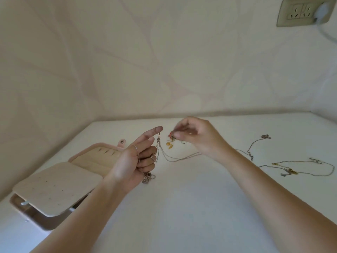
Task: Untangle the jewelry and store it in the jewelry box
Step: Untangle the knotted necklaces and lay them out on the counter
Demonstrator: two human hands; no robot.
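A white table (182,207) fills the lower half of the frame and runs back to a pale wall (145,61) printed with faint leaf shapes. In the upper right corner a wall socket (299,12) holds a white plug, its cable dropping off the right edge.

At lower left a pink jewelry box (60,185) lies open on the table, its cream inner flap spread flat and a snap tab sticking up at its far end.

Both bare hands are raised in the centre of the frame. The left hand (135,161), just right of the box, has its lower fingers curled shut around a bunch of chains, index finger pointing out with a thin chain (158,145) hanging off its tip. That chain sags and runs right beneath the right hand (197,137), whose fingertips are pinched together on a small tangle (172,136) with red and gold bits dangling.

At centre right, well apart from both hands, loose necklaces (291,167) sprawl across the table.
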